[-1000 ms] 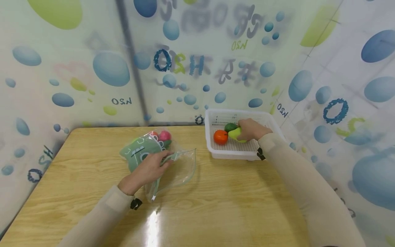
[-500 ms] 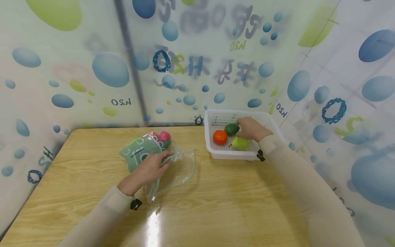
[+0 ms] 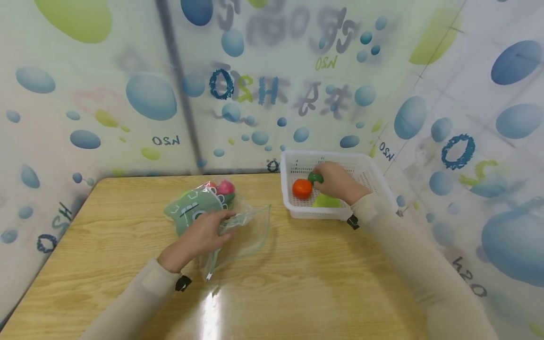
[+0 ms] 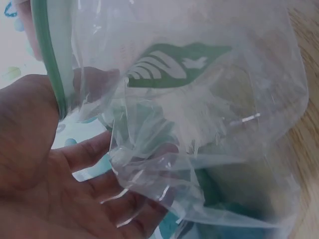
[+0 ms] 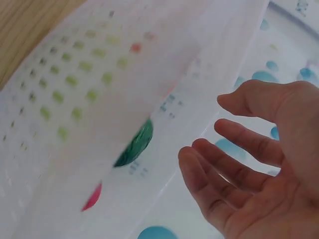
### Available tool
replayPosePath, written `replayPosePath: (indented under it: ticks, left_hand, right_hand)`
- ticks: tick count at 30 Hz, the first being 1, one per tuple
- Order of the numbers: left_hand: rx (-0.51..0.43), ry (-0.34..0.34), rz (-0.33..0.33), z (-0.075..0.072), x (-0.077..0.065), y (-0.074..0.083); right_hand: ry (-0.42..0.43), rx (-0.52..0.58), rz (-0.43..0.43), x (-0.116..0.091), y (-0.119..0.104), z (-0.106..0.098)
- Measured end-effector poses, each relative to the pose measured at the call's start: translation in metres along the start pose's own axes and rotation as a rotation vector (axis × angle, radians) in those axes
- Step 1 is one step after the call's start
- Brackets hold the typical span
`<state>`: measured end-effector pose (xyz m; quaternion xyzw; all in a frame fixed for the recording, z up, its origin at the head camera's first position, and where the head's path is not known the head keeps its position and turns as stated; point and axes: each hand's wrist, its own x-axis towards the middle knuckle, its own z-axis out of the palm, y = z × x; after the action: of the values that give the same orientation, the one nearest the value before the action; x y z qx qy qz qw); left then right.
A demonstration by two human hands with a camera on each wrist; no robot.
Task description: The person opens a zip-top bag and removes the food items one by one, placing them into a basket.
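In the head view my left hand is at the mouth of a clear zip bag with a green monster print. The left wrist view shows its fingers spread and relaxed against the clear film, near the green zip strip. My right hand reaches into a white plastic basket, fingertips right at a dark green oval fruit. In the right wrist view that hand is loosely bent, with a gap between thumb and fingers. An orange-red tomato and a yellow-green pear lie beside it.
Inside the bag show a pink round piece and something dark green. The wooden table ends at a back wall patterned with blue bubbles. The basket stands near the wall at the back right.
My right hand has let go of the pear, which lies in the basket, and has moved left to the dark green fruit. The fingers of my left hand have loosened on the bag's edge.
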<state>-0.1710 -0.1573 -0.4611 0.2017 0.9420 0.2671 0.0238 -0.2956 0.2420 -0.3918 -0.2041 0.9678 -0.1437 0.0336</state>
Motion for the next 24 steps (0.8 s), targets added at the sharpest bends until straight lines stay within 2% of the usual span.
replayPosePath:
  ticks: [5, 8, 12, 21, 24]
  left_hand:
    - [0.019, 0.003, -0.049, -0.001, 0.0, 0.001]
    - [0.025, 0.006, -0.054, 0.0, 0.001, 0.001]
    - [0.031, 0.023, -0.052, 0.002, 0.001, 0.001]
    - [-0.029, 0.143, -0.08, 0.0, 0.006, -0.001]
    - [-0.018, 0.195, -0.082, -0.003, 0.006, 0.0]
  right_hand:
    - [0.046, -0.011, -0.044, -0.005, -0.02, 0.003]
    - [0.08, 0.009, -0.067, -0.008, -0.033, 0.006]
    - [0.138, 0.03, -0.148, -0.013, -0.048, 0.012]
    - [0.257, 0.047, -0.381, -0.031, -0.087, 0.024]
    - [0.295, 0.05, -0.439, -0.036, -0.099, 0.029]
